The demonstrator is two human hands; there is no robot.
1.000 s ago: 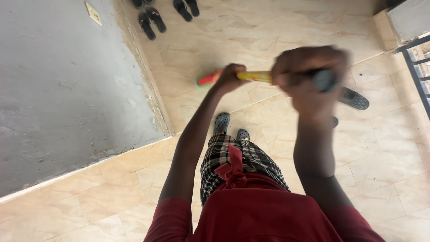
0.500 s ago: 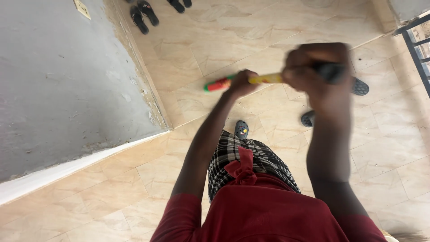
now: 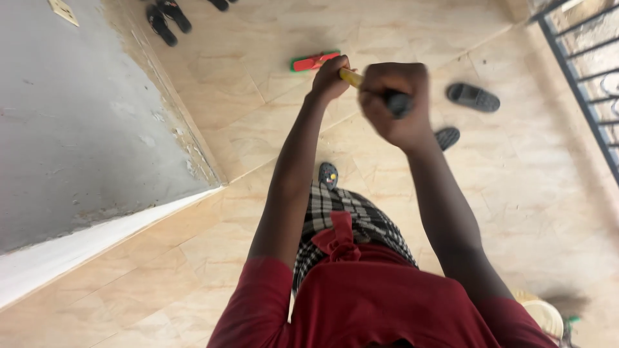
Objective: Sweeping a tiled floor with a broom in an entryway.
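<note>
Left hand (image 3: pixel 330 77) and right hand (image 3: pixel 394 103) both fisted on broom (image 3: pixel 314 61) handle (blurred); beige tiled floor (image 3: pixel 258 96), grey wall (image 3: pixel 77 122).

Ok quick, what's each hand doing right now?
Left hand: closed around the yellow handle of the red-headed broom.
Right hand: closed on the handle's dark upper end.

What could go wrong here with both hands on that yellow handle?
1. The red and green head of the long yellow handle works near loose black sandals; it might knock or snag them.
2. The right hand is blurred on the dark end grip, so the hold may slip.
3. The left hand leads toward the grey wall; the head could strike it.
</note>
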